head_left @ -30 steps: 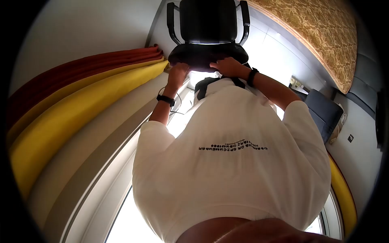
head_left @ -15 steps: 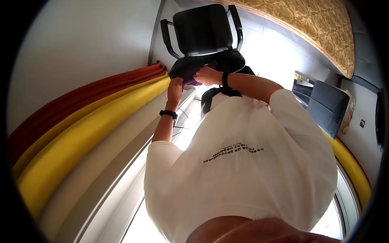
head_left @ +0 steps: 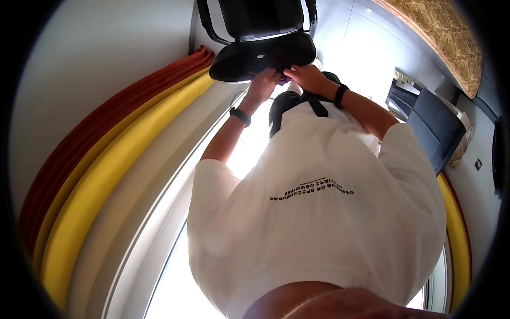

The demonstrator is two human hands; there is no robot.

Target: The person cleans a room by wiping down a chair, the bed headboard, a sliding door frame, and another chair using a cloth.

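Note:
A dark purple cloth (head_left: 284, 81) lies bunched at the front of the black chair's seat (head_left: 234, 63), its folds partly hidden by my fingers. My left hand (head_left: 264, 85) is closed on the cloth's left part, and my right hand (head_left: 307, 77) pinches it just to the right. Only a small gap separates the two hands. Where the cloth ends on the dark seat is hard to make out. A small whitish spot (head_left: 260, 56) shows on the seat behind my left hand; its kind cannot be told.
Red (head_left: 106, 125) and yellow curtains (head_left: 122, 138) hang along the left wall beside a window frame. A gold-patterned piece of furniture (head_left: 446, 42) stands at the upper right, with a dark grey padded seat (head_left: 433, 127) below it. Pale floor tiles (head_left: 361, 48) lie behind the chair.
Both hands have moved right and come closer together, still holding the purple cloth, which looks more gathered. The view has shifted, so the chair sits higher in the picture.

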